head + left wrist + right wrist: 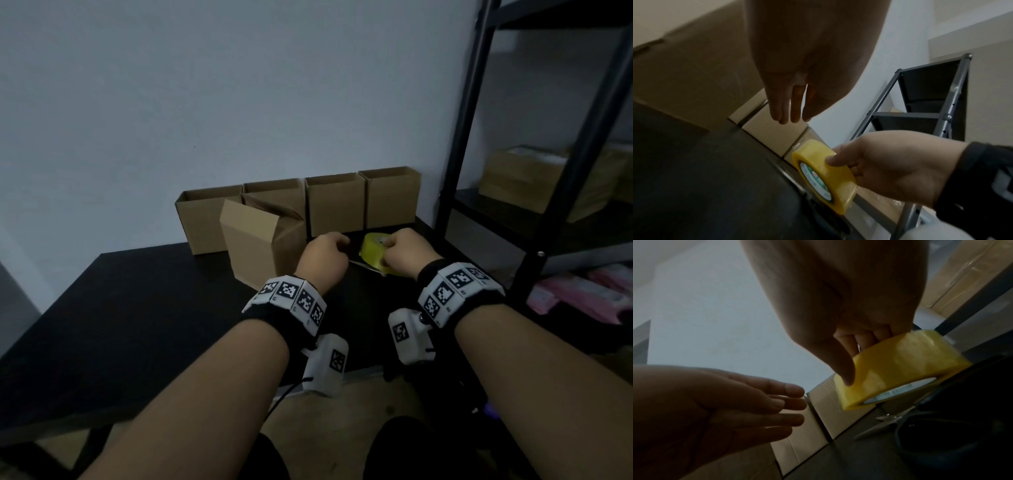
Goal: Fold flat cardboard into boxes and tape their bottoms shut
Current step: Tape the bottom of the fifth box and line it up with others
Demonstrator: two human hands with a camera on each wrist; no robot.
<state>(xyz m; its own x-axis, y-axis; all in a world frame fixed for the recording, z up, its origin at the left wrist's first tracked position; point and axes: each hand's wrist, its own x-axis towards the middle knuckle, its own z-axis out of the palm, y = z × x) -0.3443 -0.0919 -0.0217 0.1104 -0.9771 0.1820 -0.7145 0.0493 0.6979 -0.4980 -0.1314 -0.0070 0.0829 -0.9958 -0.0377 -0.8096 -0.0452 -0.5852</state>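
Observation:
A folded cardboard box stands on the black table with its top flaps loose. Just right of it, my right hand grips a yellow tape roll, thumb on the outer face and fingers through the core, as the right wrist view of the roll shows. The roll is held on edge just above the table. My left hand hovers between box and roll with fingers relaxed and holding nothing. Scissors lie on the table under the roll.
Several open-topped boxes stand in a row against the white wall behind. A black metal shelf rises at the right with a larger carton on it. Pink packets lie lower right.

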